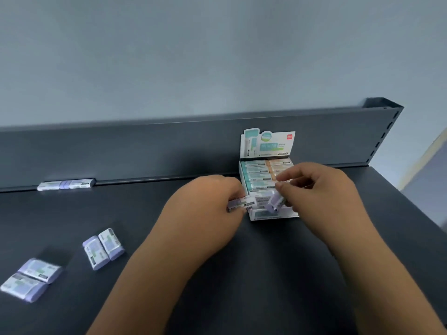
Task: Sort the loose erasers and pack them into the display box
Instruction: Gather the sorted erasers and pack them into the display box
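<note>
The left hand [205, 204] grips a purple eraser [242, 204]. At its 3 o'clock stands the display box [266, 215], where the right hand [321, 187] pinches a second purple eraser [273, 201], tilted. Loose erasers [104, 247] lie at the box's 8 o'clock.

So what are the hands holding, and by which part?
The left hand grips one purple eraser by its end; the right hand pinches a second eraser by its upper end, above the display box.

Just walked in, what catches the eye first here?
Both hands meet at the display box, right of centre: the right hand pinches a purple eraser over it, and the left hand holds a second eraser beside it. Pairs of loose erasers lie on the dark table at the left.
</note>
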`<state>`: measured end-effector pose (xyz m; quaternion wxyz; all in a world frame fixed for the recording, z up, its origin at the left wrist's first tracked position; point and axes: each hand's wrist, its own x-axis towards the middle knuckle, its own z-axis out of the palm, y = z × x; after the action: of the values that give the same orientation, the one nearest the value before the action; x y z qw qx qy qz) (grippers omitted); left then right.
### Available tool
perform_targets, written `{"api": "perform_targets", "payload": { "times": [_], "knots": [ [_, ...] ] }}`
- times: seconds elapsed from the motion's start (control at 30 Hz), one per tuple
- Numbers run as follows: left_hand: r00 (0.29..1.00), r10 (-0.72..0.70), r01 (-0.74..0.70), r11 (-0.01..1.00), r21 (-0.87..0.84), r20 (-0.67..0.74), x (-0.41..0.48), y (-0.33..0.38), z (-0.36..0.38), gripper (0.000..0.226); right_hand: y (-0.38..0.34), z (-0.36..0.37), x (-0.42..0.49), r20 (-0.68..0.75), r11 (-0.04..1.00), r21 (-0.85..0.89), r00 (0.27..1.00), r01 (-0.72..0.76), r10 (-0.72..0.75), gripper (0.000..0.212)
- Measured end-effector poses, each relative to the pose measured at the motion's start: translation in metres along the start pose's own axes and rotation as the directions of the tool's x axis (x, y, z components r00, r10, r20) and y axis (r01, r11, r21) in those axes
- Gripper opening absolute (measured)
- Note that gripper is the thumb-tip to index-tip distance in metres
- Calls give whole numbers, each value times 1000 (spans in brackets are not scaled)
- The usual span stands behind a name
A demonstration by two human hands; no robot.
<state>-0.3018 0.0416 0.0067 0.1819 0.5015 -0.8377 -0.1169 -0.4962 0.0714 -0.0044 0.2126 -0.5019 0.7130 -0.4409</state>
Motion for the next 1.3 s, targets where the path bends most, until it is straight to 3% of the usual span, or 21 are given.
{"api": "perform_targets", "payload": {
  "times": [0.23,0.37,0.7,0.93,1.07,1.3],
  "knots": [
    [996,-83,83,996,-18,-20,26,30,0,15,29,-45,27,35,996,74,998,-45,42,16],
    [993,-106,104,994,-28,-60,39,53,6,17,33,-66,43,108,997,-75,994,31,-23,28],
    [984,-173,172,985,-19,-30,53,66,23,16,34,-55,54,241,902,-311,942,301,-232,25],
    [982,-185,185,983,3,-29,52,56,24,16,34,-59,49,244,886,-343,940,313,-238,22],
    [985,-174,174,985,15,-19,53,54,24,17,36,-54,52,343,812,-454,913,367,-221,25],
    [988,-152,152,988,38,1,51,53,26,16,42,-39,54,302,778,-500,919,381,-255,22]
  ]
}}
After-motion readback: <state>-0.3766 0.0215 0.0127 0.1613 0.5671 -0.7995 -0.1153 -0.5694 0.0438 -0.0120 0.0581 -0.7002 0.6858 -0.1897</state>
